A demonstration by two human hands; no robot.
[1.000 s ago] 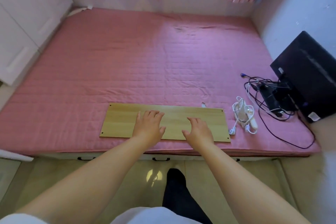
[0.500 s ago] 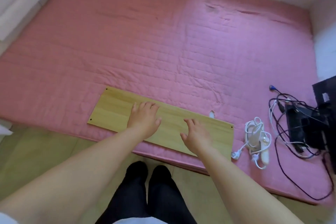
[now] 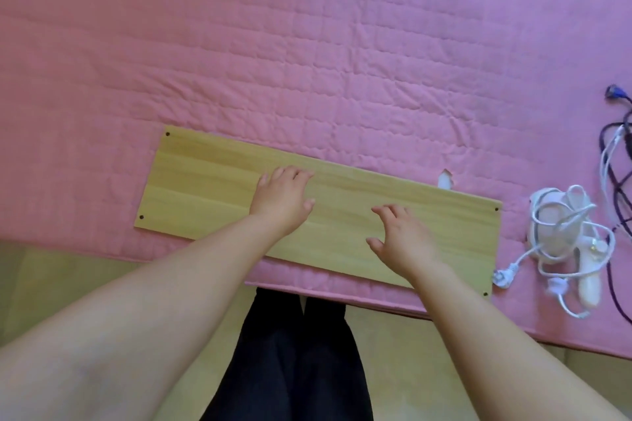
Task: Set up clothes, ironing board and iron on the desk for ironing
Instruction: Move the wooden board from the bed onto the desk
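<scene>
A long light-wood board [image 3: 205, 188] lies flat near the front edge of a pink quilted mattress [image 3: 307, 44]. My left hand [image 3: 282, 202] rests palm down on the board's middle with the fingers spread. My right hand [image 3: 402, 237] is over the board just to the right, fingers slightly bent and spread, holding nothing; I cannot tell whether it touches the wood. A white handheld iron [image 3: 554, 232] wrapped in its white cord lies on the mattress right of the board. No clothes are in view.
Dark cables [image 3: 615, 161] with a blue plug lie at the far right edge. A small white scrap [image 3: 445, 180] sits behind the board. Yellowish floor [image 3: 68, 284] runs in front of the mattress, and my dark-clad legs [image 3: 290, 352] stand against its edge.
The view has tilted down and closer, so the wall, curtains and black monitor have left the frame. Both hands stay over the board's middle; the right hand's fingers have spread.
</scene>
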